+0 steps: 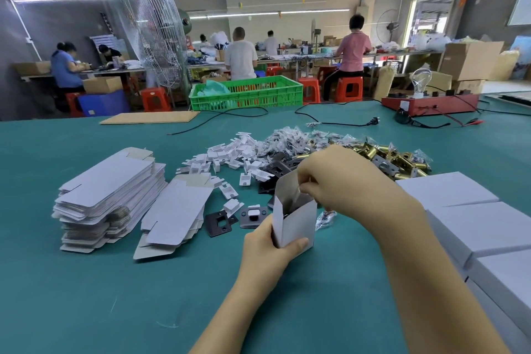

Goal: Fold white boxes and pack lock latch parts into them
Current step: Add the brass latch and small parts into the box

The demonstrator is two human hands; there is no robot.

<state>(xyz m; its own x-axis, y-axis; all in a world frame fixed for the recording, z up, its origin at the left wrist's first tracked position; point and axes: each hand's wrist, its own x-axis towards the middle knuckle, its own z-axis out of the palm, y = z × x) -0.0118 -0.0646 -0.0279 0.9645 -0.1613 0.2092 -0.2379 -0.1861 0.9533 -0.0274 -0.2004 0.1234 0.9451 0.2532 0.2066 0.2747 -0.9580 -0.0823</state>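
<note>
Green matting covers the worktop (86, 282) where I sit packing. My left hand (265, 250) grips the base of an upright white box (296, 221), open at the top. My right hand (339, 181) pinches something down into its mouth; I cannot tell what. Next, I judge, comes letting go and tucking the flap shut

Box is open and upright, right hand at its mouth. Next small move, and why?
Probably push the part fully down and let go: the right hand pinches something at the mouth of the small white cardboard box, which the left hand grips upright with its top flap open.
</note>
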